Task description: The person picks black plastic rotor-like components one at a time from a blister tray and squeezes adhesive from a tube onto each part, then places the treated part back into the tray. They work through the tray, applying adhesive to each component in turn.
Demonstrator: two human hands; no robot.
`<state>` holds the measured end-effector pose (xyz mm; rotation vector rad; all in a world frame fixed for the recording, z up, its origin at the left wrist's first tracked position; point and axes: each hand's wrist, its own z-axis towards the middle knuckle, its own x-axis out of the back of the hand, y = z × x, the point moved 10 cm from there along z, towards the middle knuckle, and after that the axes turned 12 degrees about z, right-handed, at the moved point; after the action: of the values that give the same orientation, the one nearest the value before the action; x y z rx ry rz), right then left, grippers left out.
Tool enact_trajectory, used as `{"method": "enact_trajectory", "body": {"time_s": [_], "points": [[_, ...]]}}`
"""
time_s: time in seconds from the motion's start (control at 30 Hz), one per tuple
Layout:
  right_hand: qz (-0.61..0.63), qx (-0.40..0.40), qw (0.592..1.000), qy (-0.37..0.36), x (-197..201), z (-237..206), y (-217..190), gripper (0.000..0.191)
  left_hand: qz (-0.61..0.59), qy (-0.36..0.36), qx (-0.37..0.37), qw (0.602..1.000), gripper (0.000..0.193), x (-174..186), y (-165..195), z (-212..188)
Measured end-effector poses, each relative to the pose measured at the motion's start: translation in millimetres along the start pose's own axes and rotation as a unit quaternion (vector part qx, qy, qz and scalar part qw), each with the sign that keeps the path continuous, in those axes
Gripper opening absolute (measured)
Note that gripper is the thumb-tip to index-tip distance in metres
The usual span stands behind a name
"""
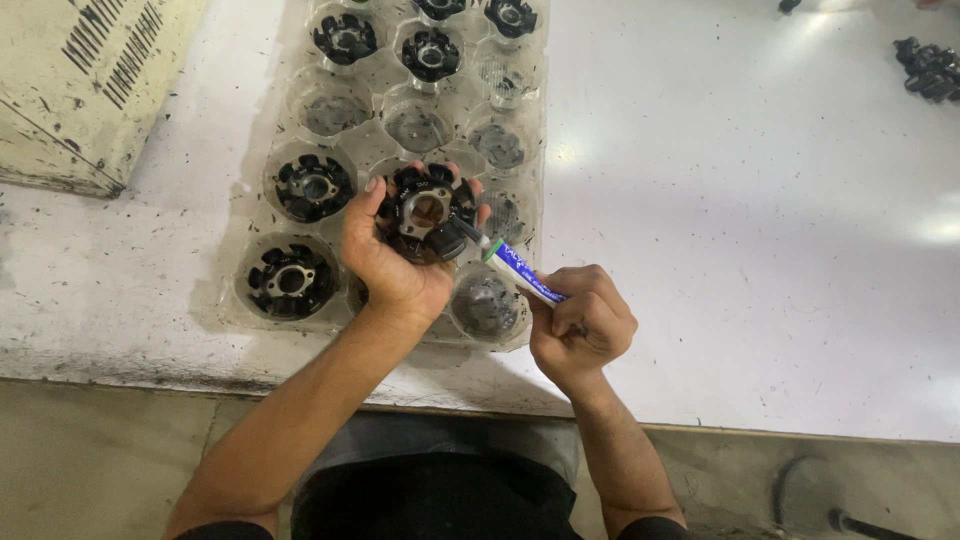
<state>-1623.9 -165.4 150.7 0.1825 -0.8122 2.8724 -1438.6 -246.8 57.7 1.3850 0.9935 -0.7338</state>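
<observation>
My left hand (385,255) grips a round black toothed part with a metal hub (425,208), held above a clear plastic tray (530,150). My right hand (582,325) is closed around a marker pen with a white and blue barrel (522,274). The pen's dark tip touches the lower right edge of the held part. Two more black parts lie in tray pockets to the left, one (313,187) above the other (291,279). Several further parts (431,53) fill pockets at the far end.
The tray sits on a scuffed white table (750,220) near its front edge. A cream metal box with vent slots (85,80) stands at the far left. A pile of black parts (930,68) lies at the far right.
</observation>
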Motion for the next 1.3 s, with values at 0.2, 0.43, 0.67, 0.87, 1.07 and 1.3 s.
{"method": "enact_trajectory", "body": {"time_s": [0.2, 0.43, 0.67, 0.87, 1.07, 1.3], "points": [[-0.007, -0.006, 1.000, 0.001, 0.9, -1.9, 1.6, 0.050, 0.002, 0.001, 0.006, 1.000, 0.041, 1.2, -2.0, 0.8], [-0.002, -0.012, 1.000, 0.001, 3.1, -7.6, 5.6, 0.051, 0.008, 0.007, 0.014, 1.000, 0.042, 2.4, -2.8, 0.6], [0.013, -0.008, 1.000, -0.003, 7.0, -9.4, 8.9, 0.050, 0.009, 0.012, 0.025, 1.000, 0.043, 0.3, -6.0, 0.0], [0.005, -0.018, 1.000, -0.009, 8.8, -7.2, 5.2, 0.050, -0.005, 0.003, 0.039, 0.999, 0.044, -1.3, -10.6, -1.6], [0.005, -0.027, 1.000, -0.002, 28.0, -8.3, 4.4, 0.049, 0.066, -0.013, 0.015, 0.998, 0.045, 12.6, -11.0, 11.7], [0.041, -0.087, 0.991, 0.098, 81.6, -24.8, 23.2, 0.049, 0.598, -0.171, 0.051, 0.781, 0.022, 3.7, -68.7, -7.1]]}}
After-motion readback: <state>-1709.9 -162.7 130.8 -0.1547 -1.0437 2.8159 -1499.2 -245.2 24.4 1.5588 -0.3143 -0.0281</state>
